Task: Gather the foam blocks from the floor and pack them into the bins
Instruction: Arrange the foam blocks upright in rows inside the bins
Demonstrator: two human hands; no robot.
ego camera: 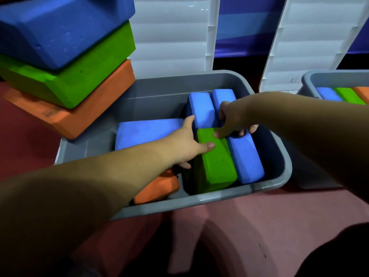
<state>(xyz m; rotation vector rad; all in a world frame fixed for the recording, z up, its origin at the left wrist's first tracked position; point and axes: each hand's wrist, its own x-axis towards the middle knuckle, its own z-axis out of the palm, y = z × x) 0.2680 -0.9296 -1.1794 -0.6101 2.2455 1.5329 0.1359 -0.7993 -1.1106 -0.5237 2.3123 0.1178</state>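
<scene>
A grey bin (279, 176) in front of me holds several foam blocks. A green block (216, 166) stands on edge in its middle, with a blue block (246, 158) tight against its right side. My left hand (185, 144) grips the green block's far left end, thumb on its top and fingers down its side. My right hand (233, 118) grips the blue block's far end, thumb touching the green one. Two more blue blocks (201, 108) stand behind, a flat blue block (147, 132) lies at the left, and an orange block (157, 186) shows under my left forearm.
A stack of orange (79, 108), green (75, 80) and blue (63, 31) blocks rests at the bin's left rim. The bin's white lid (171, 37) stands open behind. A second grey bin (337, 78) with blocks and an open lid sits at the right. Red floor lies below.
</scene>
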